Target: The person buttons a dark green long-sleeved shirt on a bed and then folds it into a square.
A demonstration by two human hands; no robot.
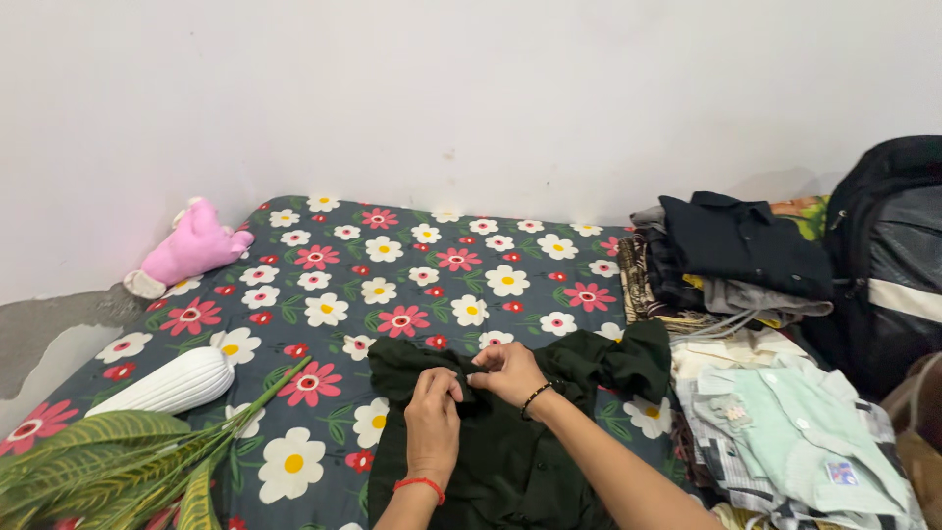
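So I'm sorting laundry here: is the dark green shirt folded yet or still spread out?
Spread out: the dark green shirt lies flat on the floral bedsheet, sleeve out, with both hands at its collar.

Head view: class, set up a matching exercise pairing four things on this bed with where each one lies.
Things:
1. pink plush toy
2. white ribbed vase
3. dark green shirt
4. black backpack

Places:
A. far right, beside the stacked clothes
B. under both hands
C. far left, by the wall
D. lying on its side, left foreground

Pairs: 1-C, 2-D, 3-B, 4-A
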